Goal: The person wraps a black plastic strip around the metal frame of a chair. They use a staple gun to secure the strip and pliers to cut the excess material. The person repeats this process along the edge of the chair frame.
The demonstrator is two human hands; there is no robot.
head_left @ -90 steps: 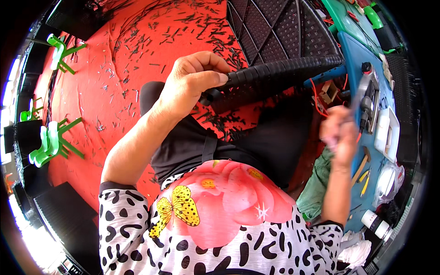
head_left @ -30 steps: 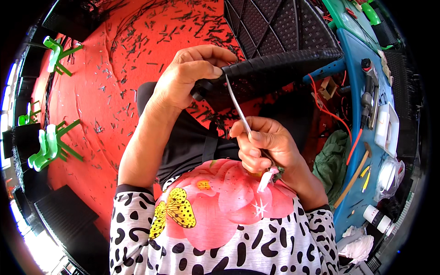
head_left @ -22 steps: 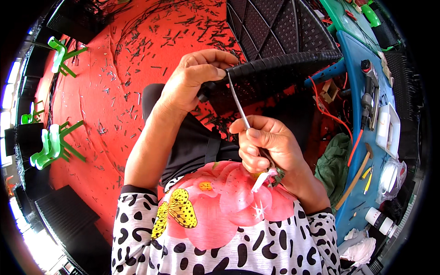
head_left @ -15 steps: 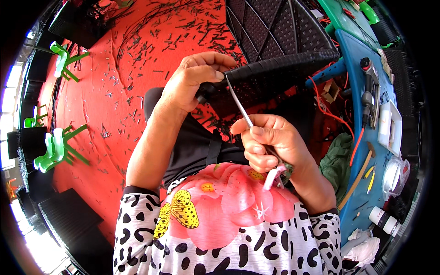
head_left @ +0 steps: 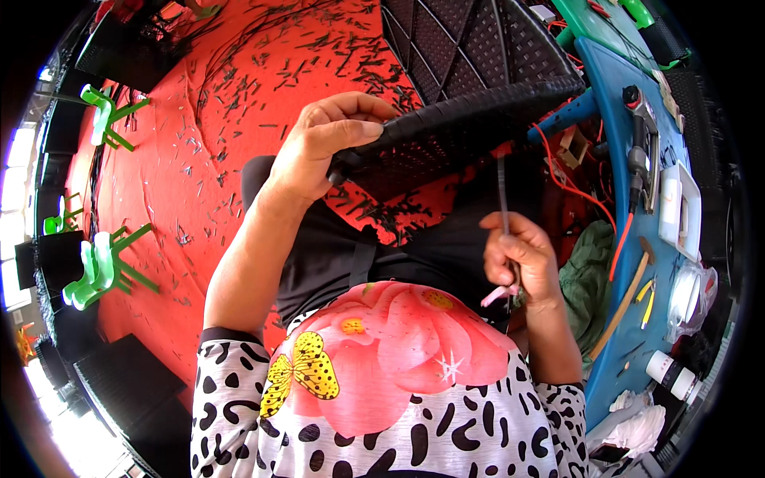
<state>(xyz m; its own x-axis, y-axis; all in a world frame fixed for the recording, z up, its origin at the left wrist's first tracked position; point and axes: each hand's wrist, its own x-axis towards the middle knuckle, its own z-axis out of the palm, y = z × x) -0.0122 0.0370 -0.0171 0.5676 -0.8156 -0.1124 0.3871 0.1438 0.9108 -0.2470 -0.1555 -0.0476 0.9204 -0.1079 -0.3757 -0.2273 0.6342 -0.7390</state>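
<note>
My left hand [head_left: 323, 139] pinches the wrapped edge of a black woven wicker panel [head_left: 470, 103], thumb on top at its left end. In my right hand [head_left: 522, 256] is a long thin metal awl [head_left: 503, 187], its fingers curled round a grip with pinkish cloth hanging from it. The awl stands nearly upright over my lap, its tip below the panel's edge and apart from my left hand. Behind the edge rises a woven side [head_left: 486, 48] with crossing strands. The handle's lower end is partly hidden by my fingers.
At the right, a blue table [head_left: 613, 239] carries a power tool [head_left: 637, 151] with a red cord, a hammer [head_left: 625, 291], yellow-handled pliers [head_left: 647, 307] and a white tray [head_left: 679, 211]. Green stools [head_left: 103, 267] stand left. Black scraps litter the red floor [head_left: 167, 319].
My right hand has drawn the awl away from the panel's edge, rightward, and turned it more upright. My left hand keeps its hold, shifted slightly left with the panel.
</note>
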